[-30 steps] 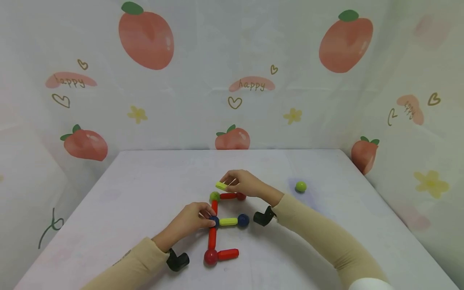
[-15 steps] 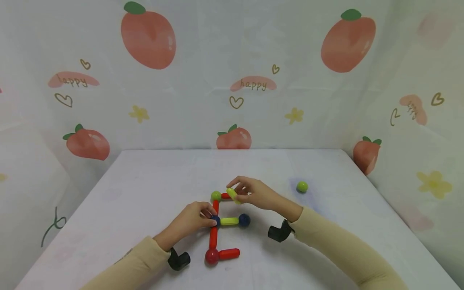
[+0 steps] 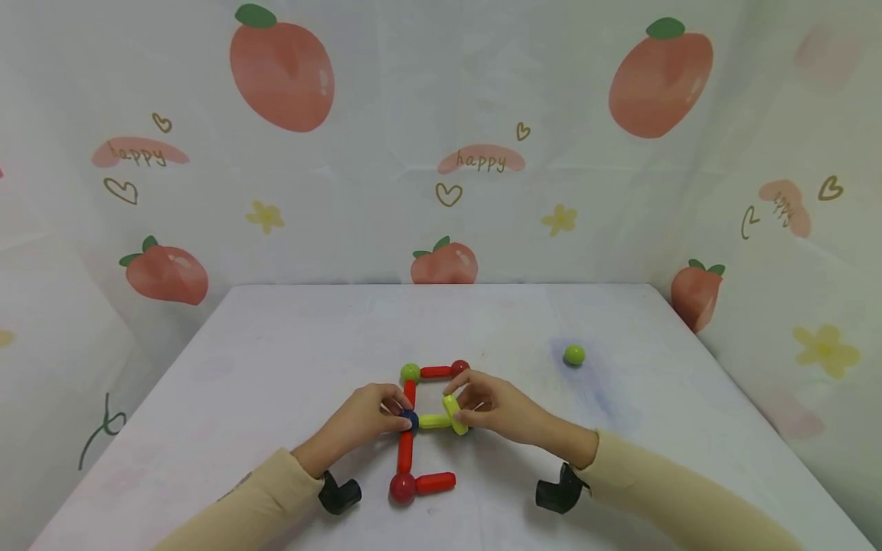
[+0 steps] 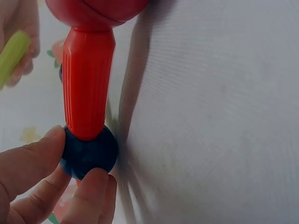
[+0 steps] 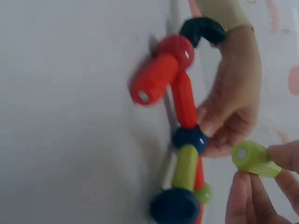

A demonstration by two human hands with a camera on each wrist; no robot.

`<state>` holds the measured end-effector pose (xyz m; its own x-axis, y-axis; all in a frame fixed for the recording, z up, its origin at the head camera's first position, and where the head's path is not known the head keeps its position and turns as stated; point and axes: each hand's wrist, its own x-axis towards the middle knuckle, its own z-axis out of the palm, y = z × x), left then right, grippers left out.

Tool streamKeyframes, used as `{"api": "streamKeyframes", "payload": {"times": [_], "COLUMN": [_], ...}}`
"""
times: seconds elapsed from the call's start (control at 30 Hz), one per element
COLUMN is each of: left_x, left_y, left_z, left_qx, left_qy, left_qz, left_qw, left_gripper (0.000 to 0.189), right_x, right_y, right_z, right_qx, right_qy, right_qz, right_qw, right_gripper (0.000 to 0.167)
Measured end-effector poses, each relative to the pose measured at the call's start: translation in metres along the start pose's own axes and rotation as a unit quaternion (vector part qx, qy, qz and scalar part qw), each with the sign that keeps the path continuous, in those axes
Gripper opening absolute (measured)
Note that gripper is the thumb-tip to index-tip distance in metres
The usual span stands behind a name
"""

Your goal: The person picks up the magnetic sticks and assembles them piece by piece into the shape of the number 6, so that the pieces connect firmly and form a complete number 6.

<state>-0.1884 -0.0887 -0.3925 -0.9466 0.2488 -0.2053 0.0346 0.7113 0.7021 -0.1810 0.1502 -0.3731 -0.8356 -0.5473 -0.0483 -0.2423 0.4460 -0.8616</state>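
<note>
An E-shaped figure of magnetic rods and balls lies on the table. My left hand (image 3: 361, 417) pinches the dark blue ball (image 4: 91, 154) halfway along its spine, between two red rods. From that ball a yellow-green rod (image 5: 186, 167) runs to a second blue ball (image 5: 175, 206), mostly hidden in the head view by my right hand (image 3: 506, 409). Thumb and fingertips of that hand pinch a loose yellow-green magnetic rod (image 3: 452, 412), tilted above the middle arm. The near corner has a red ball (image 3: 403, 487) with a red rod (image 3: 436, 482) pointing right.
At the figure's far corner is a green ball (image 3: 410, 373), joined by a red rod (image 3: 436, 373) to a red ball (image 3: 460, 368). A loose green ball (image 3: 574, 354) sits on the white table (image 3: 310, 329) at the back right.
My right hand has come toward me and slightly right with the yellow-green rod, from the far arm to the middle arm. The rod has turned more upright. My left hand stays on the blue ball.
</note>
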Motion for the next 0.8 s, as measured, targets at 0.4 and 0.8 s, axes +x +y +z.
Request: {"api": "streamKeyframes", "payload": {"times": [0.4,0.8], "left_x": [-0.002,-0.003], "left_y": [0.001,0.002], "left_z": [-0.001,-0.001], "left_qx": [0.001,-0.004], "left_qy": [-0.001,-0.004], "left_qz": [-0.003,-0.009], "left_qw": [1.0,0.9999], "left_gripper": [0.018,0.019], "right_x": [-0.022,-0.025], "right_y": [0.013,0.022], "right_z": [0.018,0.02], "right_qx": [0.087,0.085], "right_qy": [0.005,0.014], "right_qz": [0.062,0.1], "right_qw": [0.9943,0.9912], "right_gripper": [0.032,0.034]}}
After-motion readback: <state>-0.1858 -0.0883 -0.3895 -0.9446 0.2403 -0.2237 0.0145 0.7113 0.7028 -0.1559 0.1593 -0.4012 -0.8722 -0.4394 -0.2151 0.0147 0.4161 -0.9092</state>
